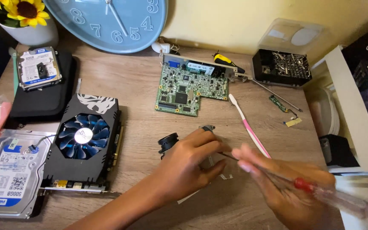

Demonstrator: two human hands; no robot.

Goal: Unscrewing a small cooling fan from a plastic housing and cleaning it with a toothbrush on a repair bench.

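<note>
A pale wood-grain worktop is seen from above, set against a cream wall, with a large light-blue round wall clock leaning at its far edge and a white pot of yellow sunflowers in the far left corner. Near the middle of the front edge, a small camera module with a black round lens barrel is pinned to the wood by the left hand, whose fingers are curled down over the metal body so that only the lens and a small grey corner show beyond them. The right hand, blurred, is closed around the clear handle with a red collar of a slim screwdriver; its dark shaft is pointed left, and the tip is met just at the fingertips of the left hand. A pink and white toothbrush lies diagonally just behind both hands. Farther back, a green printed circuit board with a metal bracket is laid flat, with a yellow and black tool and a long thin metal rod beside it. A black case of metal driver bits with a clear lid raised stands at the far right. On the left, a black graphics card with a blue fan is placed between two silver hard drives, one near and one far, the latter on a black pouch.
</note>
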